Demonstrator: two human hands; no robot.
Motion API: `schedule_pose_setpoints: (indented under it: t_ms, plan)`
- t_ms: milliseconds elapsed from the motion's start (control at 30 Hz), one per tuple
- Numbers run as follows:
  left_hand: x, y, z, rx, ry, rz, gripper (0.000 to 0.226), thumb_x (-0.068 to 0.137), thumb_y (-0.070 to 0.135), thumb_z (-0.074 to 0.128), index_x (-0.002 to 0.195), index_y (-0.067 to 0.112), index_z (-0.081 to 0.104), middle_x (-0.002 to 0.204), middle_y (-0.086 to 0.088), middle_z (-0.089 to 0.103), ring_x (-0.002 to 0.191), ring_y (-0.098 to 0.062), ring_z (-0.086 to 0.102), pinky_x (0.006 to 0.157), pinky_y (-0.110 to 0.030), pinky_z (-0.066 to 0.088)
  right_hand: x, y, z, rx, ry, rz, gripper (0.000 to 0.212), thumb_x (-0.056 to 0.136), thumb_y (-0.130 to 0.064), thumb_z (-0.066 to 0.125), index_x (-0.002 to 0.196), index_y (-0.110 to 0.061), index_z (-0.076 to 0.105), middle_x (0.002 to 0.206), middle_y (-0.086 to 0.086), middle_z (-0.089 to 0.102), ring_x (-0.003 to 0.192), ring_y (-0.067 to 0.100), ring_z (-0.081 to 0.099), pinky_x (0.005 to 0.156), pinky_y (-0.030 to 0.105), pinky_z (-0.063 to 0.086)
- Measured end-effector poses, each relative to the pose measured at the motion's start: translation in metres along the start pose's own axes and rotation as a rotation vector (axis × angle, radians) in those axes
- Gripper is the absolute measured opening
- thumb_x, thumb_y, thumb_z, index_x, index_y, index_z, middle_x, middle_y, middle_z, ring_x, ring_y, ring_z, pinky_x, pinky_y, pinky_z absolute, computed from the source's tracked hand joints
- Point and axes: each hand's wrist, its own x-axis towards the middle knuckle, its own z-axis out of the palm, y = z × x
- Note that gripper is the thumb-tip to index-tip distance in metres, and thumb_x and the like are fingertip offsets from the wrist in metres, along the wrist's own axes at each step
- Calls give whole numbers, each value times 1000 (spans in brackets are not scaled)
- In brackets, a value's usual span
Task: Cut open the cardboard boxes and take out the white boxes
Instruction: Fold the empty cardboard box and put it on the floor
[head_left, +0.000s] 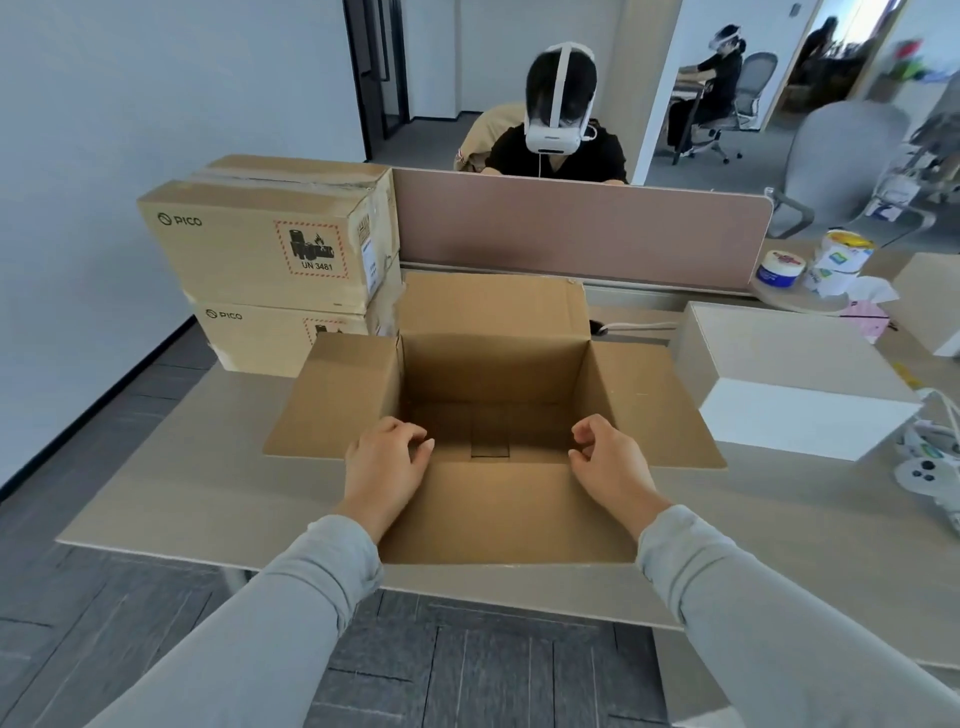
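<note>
The open cardboard box (493, 374) stands at the near middle of the table (208, 499), all 4 flaps folded outward. Its inside shows only bare cardboard floor, so nothing is left in it. The left hand (387, 467) and right hand (610, 462) hover at the near rim, over the near flap. Their fingers are loosely curled and pinch nothing; whether they touch the cardboard cannot be told.

1 white box (779, 353) sits on the table just right of the right flap, closed and upright, so this carton's part of the task looks done.

The step in hand is probably clearing the emptied carton. It would go best gripped by 2 opposite walls rather than the floppy flaps, and moved away from the white box so the flap does not drag against it.

At the far left, 2 sealed cardboard boxes are stacked, the upper box (260, 244) on the lower box (270, 338), tape intact and contents hidden. The upper 1 should come down first. Its tape wants a shallow cut, because a white box probably lies close under the lid. No cutter is in view.

Beyond the divider (571, 228) sits a person in a headset.
</note>
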Motion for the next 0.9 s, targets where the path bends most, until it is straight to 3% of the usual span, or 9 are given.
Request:
schedule_pose_setpoints:
  t_ms: [233, 367, 533, 700, 900]
  plan:
    - [-29, -7, -7, 70, 11, -263, 35, 91, 46, 49, 115, 23, 60, 124, -9, 41, 118, -31, 37, 99, -40, 33, -20, 8, 1, -61, 107, 53, 28, 91, -29, 57, 118, -22, 54, 112, -1, 61, 112, 22, 49, 99, 39, 44]
    - [-31, -7, -7, -114, -119, -450, 45, 92, 48, 46, 127, 21, 51, 131, -13, 34, 113, -35, 47, 98, -40, 38, -30, 16, -2, -117, 166, 185, 35, 89, -44, 55, 118, -24, 53, 117, -3, 61, 114, 28, 44, 97, 41, 41]
    - [-35, -6, -8, -231, -128, -439, 45, 94, 37, 48, 134, 16, 43, 141, -14, 27, 120, -35, 46, 102, -38, 36, -32, 20, 0, 47, 94, 196, 33, 89, -36, 59, 117, -21, 51, 112, 1, 61, 108, 26, 54, 94, 41, 49]
    - [-40, -1, -8, -290, -67, -422, 50, 93, 26, 55, 137, 13, 37, 146, -11, 24, 124, -33, 44, 103, -41, 35, -34, 19, -3, 70, 124, 196, 33, 89, -30, 62, 119, -21, 51, 115, 3, 55, 94, 16, 47, 93, 35, 47]
    - [-41, -4, -7, -286, -4, -280, 28, 90, 17, 58, 115, 11, 48, 135, -6, 41, 116, -25, 48, 92, -34, 39, -36, 12, -2, 91, 120, 127, 33, 91, -17, 58, 122, -21, 51, 122, 2, 53, 105, 20, 53, 97, 36, 47]
